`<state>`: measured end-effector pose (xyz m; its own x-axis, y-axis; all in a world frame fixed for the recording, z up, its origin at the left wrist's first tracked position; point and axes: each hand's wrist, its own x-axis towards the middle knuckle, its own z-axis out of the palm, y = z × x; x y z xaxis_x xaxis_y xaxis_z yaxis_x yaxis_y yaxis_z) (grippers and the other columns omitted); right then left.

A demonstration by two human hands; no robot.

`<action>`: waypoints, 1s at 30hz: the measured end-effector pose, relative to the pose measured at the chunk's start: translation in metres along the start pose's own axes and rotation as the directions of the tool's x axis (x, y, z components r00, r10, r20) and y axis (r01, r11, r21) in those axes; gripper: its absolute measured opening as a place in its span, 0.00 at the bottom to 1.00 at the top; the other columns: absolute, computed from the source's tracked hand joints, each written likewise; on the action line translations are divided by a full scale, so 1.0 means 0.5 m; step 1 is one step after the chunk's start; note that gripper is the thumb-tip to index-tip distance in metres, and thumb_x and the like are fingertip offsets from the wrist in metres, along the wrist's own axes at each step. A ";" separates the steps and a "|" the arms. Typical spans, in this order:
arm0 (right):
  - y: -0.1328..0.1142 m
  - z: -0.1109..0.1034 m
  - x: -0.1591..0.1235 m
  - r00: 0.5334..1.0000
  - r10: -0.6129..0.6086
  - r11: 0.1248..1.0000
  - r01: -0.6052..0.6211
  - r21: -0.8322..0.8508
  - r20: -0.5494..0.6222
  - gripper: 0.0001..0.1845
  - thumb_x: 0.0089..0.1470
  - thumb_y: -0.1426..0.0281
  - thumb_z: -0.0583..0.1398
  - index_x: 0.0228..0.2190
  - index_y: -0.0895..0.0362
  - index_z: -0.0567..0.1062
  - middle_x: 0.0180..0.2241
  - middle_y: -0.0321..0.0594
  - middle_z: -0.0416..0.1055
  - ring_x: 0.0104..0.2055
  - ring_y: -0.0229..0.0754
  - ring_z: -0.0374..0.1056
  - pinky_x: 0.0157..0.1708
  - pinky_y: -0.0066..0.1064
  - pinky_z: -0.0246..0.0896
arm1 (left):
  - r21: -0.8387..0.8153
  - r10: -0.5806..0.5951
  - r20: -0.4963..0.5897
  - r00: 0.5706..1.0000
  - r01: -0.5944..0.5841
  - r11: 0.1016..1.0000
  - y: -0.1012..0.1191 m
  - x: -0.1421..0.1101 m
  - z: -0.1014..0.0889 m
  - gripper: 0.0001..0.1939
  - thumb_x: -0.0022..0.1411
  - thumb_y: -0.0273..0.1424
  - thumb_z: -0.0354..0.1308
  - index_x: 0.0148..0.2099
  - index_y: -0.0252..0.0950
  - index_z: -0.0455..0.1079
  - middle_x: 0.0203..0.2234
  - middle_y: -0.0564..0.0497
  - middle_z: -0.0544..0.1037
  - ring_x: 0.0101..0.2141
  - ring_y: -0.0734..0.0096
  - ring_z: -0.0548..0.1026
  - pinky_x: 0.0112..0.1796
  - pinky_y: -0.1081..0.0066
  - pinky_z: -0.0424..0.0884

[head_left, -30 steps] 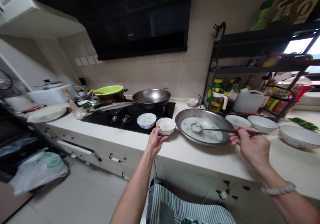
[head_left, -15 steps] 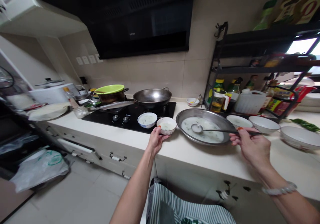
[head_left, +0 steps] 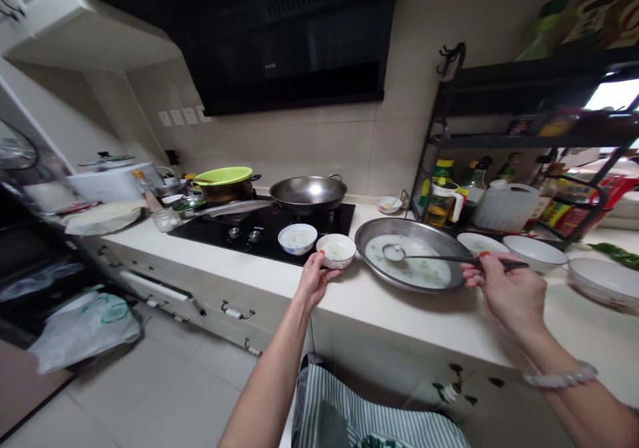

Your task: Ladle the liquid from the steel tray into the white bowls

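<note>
My left hand (head_left: 316, 278) grips the near edge of a small white bowl (head_left: 338, 252) holding pale soup with green bits. Just left of it, a second bowl of the same soup (head_left: 298, 236) stands at the stove's edge. My right hand (head_left: 510, 295) is closed round the dark handle of a ladle (head_left: 439, 258). The ladle's round head lies over the soup inside a wide metal basin (head_left: 363, 261), which stands between my hands. Right of the basin are a bowl (head_left: 482, 242) with some pale liquid, partly behind it, and two more white bowls (head_left: 535, 251).
A steel wok (head_left: 308, 195) and a pot with a lime-green basin on top (head_left: 224, 176) stand on the black stove (head_left: 219, 235). A dark rack (head_left: 529, 142) with bottles rises at the back right. A small dish (head_left: 389, 204) sits behind the metal basin.
The view has shifted slightly, so the scene sits a little further right. Both hands keep their holds; the ladle's head stays over the basin, with little movement.
</note>
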<state>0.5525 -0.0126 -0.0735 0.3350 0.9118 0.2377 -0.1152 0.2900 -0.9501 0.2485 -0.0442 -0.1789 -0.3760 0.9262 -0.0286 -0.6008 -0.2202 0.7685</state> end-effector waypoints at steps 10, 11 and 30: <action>-0.021 0.109 -0.017 0.987 -0.080 0.986 0.058 0.155 0.140 0.14 0.42 0.63 0.66 0.28 0.57 0.68 0.16 0.37 0.70 0.16 0.36 0.66 0.11 0.23 0.60 | 0.005 0.003 -0.003 1.000 -0.003 1.000 -0.001 0.001 -0.001 0.14 0.57 0.36 0.62 0.42 0.34 0.65 0.36 0.46 0.74 0.29 0.66 0.79 0.28 0.69 0.77; -0.019 0.119 -0.022 0.983 -0.087 0.986 0.063 0.151 0.160 0.15 0.43 0.61 0.66 0.28 0.57 0.68 0.16 0.36 0.71 0.16 0.37 0.66 0.12 0.23 0.60 | 0.007 0.006 -0.001 1.000 -0.006 1.000 -0.002 0.002 -0.002 0.15 0.57 0.37 0.62 0.42 0.34 0.65 0.35 0.46 0.74 0.29 0.66 0.79 0.28 0.69 0.77; 0.029 0.116 -0.085 0.904 -0.261 0.965 0.257 0.058 0.340 0.16 0.51 0.57 0.61 0.35 0.56 0.71 0.20 0.35 0.71 0.20 0.40 0.70 0.18 0.30 0.67 | -0.002 0.011 0.007 1.000 -0.011 1.000 -0.002 0.001 -0.003 0.14 0.57 0.37 0.61 0.40 0.34 0.65 0.31 0.49 0.73 0.28 0.67 0.78 0.28 0.69 0.77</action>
<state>0.4823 -0.0306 -0.0856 0.0151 0.8468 0.5317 -0.0792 0.5311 -0.8436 0.2481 -0.0440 -0.1806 -0.3778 0.9257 -0.0159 -0.5983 -0.2310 0.7673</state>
